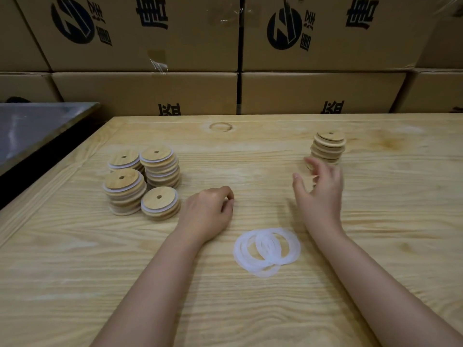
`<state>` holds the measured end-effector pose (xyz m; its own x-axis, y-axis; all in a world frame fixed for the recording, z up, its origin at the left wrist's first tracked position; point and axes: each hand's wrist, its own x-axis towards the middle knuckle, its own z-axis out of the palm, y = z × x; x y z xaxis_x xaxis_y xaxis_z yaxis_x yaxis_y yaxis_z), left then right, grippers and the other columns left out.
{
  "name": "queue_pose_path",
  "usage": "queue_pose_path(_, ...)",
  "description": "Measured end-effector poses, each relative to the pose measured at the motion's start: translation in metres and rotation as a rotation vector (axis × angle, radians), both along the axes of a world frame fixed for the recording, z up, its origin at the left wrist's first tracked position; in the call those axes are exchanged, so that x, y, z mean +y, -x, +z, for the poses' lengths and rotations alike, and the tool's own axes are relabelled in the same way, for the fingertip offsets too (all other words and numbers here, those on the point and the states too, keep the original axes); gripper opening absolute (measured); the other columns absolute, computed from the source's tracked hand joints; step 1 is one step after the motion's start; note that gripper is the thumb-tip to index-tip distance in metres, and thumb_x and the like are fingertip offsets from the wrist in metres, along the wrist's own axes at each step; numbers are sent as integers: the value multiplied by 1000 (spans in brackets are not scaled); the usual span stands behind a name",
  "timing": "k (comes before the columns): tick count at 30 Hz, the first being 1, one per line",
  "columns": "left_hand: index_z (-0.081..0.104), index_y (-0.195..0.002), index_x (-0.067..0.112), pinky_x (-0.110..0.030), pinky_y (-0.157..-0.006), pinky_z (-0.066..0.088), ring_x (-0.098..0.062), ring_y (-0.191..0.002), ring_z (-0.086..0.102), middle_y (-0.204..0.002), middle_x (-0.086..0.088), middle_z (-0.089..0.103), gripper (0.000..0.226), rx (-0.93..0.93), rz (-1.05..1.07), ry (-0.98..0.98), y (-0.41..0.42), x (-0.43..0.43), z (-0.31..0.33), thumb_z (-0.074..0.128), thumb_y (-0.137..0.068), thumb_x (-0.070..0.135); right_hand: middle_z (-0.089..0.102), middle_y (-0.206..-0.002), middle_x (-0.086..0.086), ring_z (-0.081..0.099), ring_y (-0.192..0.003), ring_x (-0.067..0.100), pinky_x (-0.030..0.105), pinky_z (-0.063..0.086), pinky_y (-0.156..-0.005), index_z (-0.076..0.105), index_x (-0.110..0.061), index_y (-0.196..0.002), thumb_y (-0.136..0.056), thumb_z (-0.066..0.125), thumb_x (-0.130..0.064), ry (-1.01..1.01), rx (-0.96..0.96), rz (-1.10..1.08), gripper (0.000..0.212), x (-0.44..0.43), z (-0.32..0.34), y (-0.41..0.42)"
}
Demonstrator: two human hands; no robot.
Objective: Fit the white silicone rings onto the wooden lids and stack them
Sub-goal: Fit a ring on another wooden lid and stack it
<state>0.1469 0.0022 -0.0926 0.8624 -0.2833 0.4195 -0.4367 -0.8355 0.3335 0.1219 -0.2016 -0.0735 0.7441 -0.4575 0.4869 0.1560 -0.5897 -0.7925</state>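
Pile of white rings (266, 251) lies on tabletop (75, 259), bare wood around it. L hand (208, 211) just up-left of pile, fingers curled, nothing seen in it. R hand (320, 191) up-right, fingers spread, blurred, before plain lid stack (328, 149). Four ringed lid stacks (142, 181) left of pile. Closed cartons (150, 91) behind, contents hidden

A loose pile of white silicone rings (240, 249) is lying on the wooden table (75, 271). Just up and left of the pile, the left hand (208, 211) sits curled in a fist on the wood. Up and right of it, the right hand (323, 194) is blurry with its fingers spread, right by a stack of bare wooden lids (328, 146). Four stacks of ringed lids (125, 189) stand further left of the pile, and cardboard boxes (150, 91) are well behind it.
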Motion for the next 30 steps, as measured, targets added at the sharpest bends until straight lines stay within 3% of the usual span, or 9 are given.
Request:
queue_pose_path(4,60,-97,23,-29,-61,31,-19,-80,58,-67,12,46,13,1,1,2,0,0,0,50,-91,29,24,-136,14,27,-122,31,34,25,-104,38,-28,-139,-84,66,-23,33,178,-239,62,-26,13,-22)
queue_pose_path(7,60,-97,23,-29,-62,32,-20,-82,58,-68,12,47,13,6,4,0,0,0,0,50,-90,29,14,-147,17,22,-131,35,44,23,-109,28,-38,-143,-84,66,-37,66,329,-289,71,-51,32,-45)
queue_pose_path(9,60,-97,23,-29,-62,32,-20,-82,58,-68,12,47,13,7,7,0,-1,1,-1,50,-90,29,16,-149,19,20,-135,36,47,23,-110,29,-38,-142,-83,66,-44,110,385,-286,70,-67,41,-59)
queue_pose_path(12,60,-96,24,-28,-61,30,-20,-82,58,-67,12,47,13,17,12,2,-1,0,-1,49,-90,29,34,-141,16,30,-130,36,48,28,-105,41,-32,-135,-83,66,-45,193,466,-216,59,-78,46,-69)
queue_pose_path(15,60,-96,24,-29,-62,30,-20,-83,58,-69,11,49,13,31,15,7,-1,1,0,49,-91,29,51,-123,10,44,-119,33,47,34,-98,44,-25,-121,-83,69,-39,194,438,-178,48,-79,48,-73)
queue_pose_path(18,60,-96,24,-29,-62,32,-20,-83,58,-70,12,49,14,44,19,15,-1,1,1,49,-91,30,53,-105,2,51,-111,31,49,39,-97,41,-25,-107,-80,73,-37,140,429,-151,43,-79,52,-73)
queue_pose_path(23,60,-97,25,-29,-63,34,-20,-84,58,-71,12,49,15,66,26,15,1,0,3,47,-92,30,54,-117,5,50,-115,30,49,42,-98,43,-25,-101,-74,80,-32,6,369,-152,47,-81,52,-71)
queue_pose_path(30,60,-95,24,-29,-61,32,-18,-79,57,-63,14,46,15,59,35,13,2,0,3,48,-92,31,43,-108,-10,45,-118,23,44,41,-102,49,-26,-109,-73,80,-25,-95,112,-192,47,-73,43,-56)
